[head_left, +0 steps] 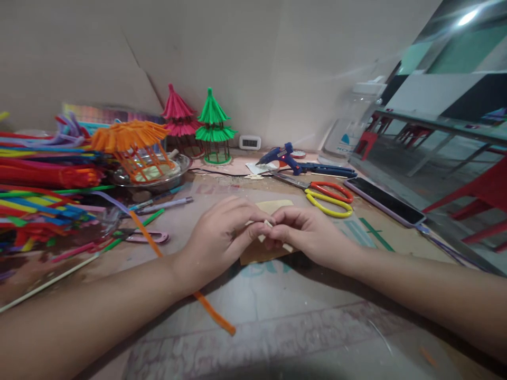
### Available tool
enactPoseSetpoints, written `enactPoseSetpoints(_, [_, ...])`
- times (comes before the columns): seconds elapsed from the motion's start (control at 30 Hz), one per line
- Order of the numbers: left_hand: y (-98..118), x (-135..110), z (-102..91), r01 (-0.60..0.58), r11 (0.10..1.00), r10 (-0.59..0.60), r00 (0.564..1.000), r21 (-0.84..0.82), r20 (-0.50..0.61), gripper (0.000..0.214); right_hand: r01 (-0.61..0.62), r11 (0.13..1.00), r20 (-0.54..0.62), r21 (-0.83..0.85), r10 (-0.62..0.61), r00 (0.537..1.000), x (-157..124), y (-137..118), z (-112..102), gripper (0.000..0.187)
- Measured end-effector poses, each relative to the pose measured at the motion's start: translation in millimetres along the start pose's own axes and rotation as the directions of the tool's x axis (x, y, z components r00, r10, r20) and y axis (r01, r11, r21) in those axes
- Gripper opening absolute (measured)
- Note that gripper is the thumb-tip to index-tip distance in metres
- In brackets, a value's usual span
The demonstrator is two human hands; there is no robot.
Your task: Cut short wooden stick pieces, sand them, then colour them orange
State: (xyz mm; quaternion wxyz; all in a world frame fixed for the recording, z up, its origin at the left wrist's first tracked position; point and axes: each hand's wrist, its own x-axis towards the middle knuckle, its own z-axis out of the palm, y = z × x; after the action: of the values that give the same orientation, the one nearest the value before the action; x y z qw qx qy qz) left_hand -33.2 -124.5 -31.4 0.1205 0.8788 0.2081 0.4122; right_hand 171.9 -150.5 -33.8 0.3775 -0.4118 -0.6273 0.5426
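Note:
My left hand [222, 237] and my right hand [309, 232] meet at the middle of the table, fingers curled. Between them they pinch a small pale stick [277, 236], which slants down to the right under my right fingers. Both hands rest over a tan piece of cardboard [273, 208]. An orange pipe cleaner [216, 315] runs under my left wrist toward the front edge.
Bundles of coloured pipe cleaners [39, 179] fill the left. An orange pavilion model [134, 145] sits in a metal dish, with pink [178, 113] and green [214, 126] ones behind. A blue glue gun [301, 163], scissors [328, 198] and a phone [384, 200] lie at right.

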Motion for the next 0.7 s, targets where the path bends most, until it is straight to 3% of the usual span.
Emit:
enactPoseSetpoints(0.1, [1,1,-0.4,0.038,0.998,-0.038,0.999,-0.058,-0.004,0.011,0.039,0.993,0.020,-0.109,-0.037,0.999,-2,-2,3,0.026])
enactPoseSetpoints(0.2, [5,2,0.0,0.187,0.970,-0.189,0.982,-0.154,0.006,0.014,0.142,0.932,0.010,-0.334,-0.147,0.989,0,-10,-8,0.025])
enactPoseSetpoints(0.27, [7,2,1.1,0.326,0.907,-0.327,0.944,-0.268,0.044,0.018,0.170,0.817,-0.008,-0.551,-0.209,0.978,2,-15,-26,0.022])
enactPoseSetpoints(0.33, [8,2,2.8,0.434,0.811,-0.432,0.897,-0.391,0.100,0.023,0.147,0.638,-0.015,-0.756,-0.241,0.970,6,-16,-51,0.020])
enactPoseSetpoints(0.4, [7,1,4.6,0.479,0.750,-0.477,0.869,-0.456,0.129,0.024,0.104,0.434,-0.001,-0.895,-0.234,0.972,10,-13,-80,0.024])
enactPoseSetpoints(0.47, [4,0,6.0,0.487,0.756,-0.488,0.865,-0.438,0.121,0.022,0.025,0.274,-0.020,-0.961,-0.160,0.987,15,-7,-104,0.029])
enactPoseSetpoints(0.57, [-1,0,6.9,0.490,0.782,-0.492,0.865,-0.386,0.100,0.021,-0.030,0.197,-0.044,-0.980,-0.065,0.997,19,3,-127,0.030])
enactPoseSetpoints(0.7, [-4,-1,6.2,0.498,0.780,-0.500,0.860,-0.378,0.102,0.024,-0.074,0.144,-0.081,-0.987,-0.046,0.996,24,11,-144,0.036])
